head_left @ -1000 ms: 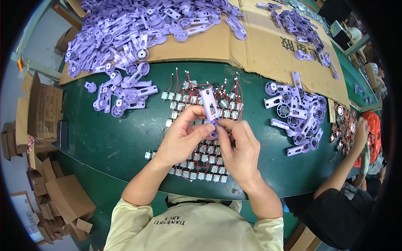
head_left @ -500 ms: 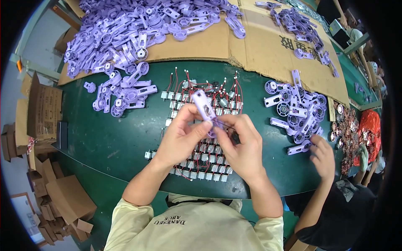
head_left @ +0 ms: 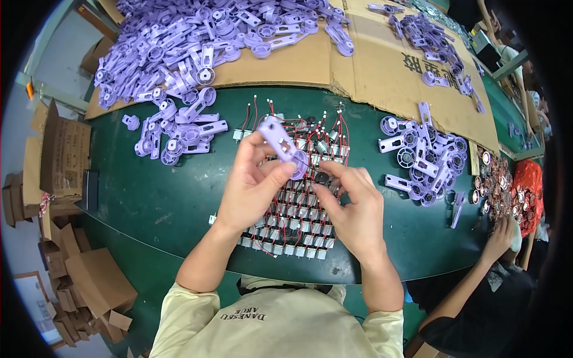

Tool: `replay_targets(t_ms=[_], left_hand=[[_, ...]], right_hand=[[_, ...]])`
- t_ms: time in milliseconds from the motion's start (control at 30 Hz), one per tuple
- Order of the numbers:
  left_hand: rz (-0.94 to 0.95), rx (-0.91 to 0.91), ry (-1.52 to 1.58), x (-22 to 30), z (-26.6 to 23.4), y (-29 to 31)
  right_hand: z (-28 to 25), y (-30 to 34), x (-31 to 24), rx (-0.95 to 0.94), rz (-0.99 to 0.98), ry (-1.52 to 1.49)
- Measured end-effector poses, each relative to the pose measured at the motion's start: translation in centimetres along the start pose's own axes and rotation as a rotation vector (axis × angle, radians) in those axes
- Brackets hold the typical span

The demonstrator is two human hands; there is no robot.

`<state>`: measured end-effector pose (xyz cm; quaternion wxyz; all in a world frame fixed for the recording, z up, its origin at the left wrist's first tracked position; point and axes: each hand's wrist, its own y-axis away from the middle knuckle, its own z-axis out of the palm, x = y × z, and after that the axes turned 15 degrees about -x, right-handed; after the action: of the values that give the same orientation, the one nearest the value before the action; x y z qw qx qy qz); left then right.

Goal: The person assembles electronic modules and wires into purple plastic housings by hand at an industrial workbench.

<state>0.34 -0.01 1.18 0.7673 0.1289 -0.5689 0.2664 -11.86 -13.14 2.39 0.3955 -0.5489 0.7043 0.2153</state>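
Observation:
My left hand (head_left: 252, 190) pinches a purple plastic housing (head_left: 278, 141), a long slotted handle with a round ring at its lower end. The handle tilts up to the left. Just right of the ring, my right hand (head_left: 357, 206) grips a small round black part (head_left: 322, 178) between thumb and fingers. The part's far side is hidden by the fingers. Dark thin wire seems to run by the ring; where it ends I cannot tell. Beneath both hands, rows of small silver motors (head_left: 287, 249) with red wires and white plugs lie on the green table (head_left: 161, 209).
A big heap of purple housings (head_left: 179, 42) covers cardboard (head_left: 268, 70) at the back left. Smaller piles of housings lie left (head_left: 173, 134) and right (head_left: 424, 158). A co-worker's hand (head_left: 501, 238) is by copper-coloured rings (head_left: 495, 185) at far right. Cardboard boxes (head_left: 98, 280) stand left.
My hands have drawn apart, the left with the housing moving slightly left, the black part now showing in my right. The co-worker's hand has left the right pile; one housing lies apart there.

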Motion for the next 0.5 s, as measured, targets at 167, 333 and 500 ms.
replay_targets(t_ms=[167,333,500], left_hand=[[-0.147,-0.171,0.075,-0.9,0.2,0.7],[-0.163,-0.185,0.095,-0.8,0.1,0.7],[-0.176,-0.141,0.015,-0.8,0.3,0.9]], right_hand=[[0.6,0.3,0.4,0.005,0.004,-0.287],[1.6,0.3,0.6,0.060,0.031,-0.481],[1.6,0.2,0.4,0.101,-0.030,-0.418]])
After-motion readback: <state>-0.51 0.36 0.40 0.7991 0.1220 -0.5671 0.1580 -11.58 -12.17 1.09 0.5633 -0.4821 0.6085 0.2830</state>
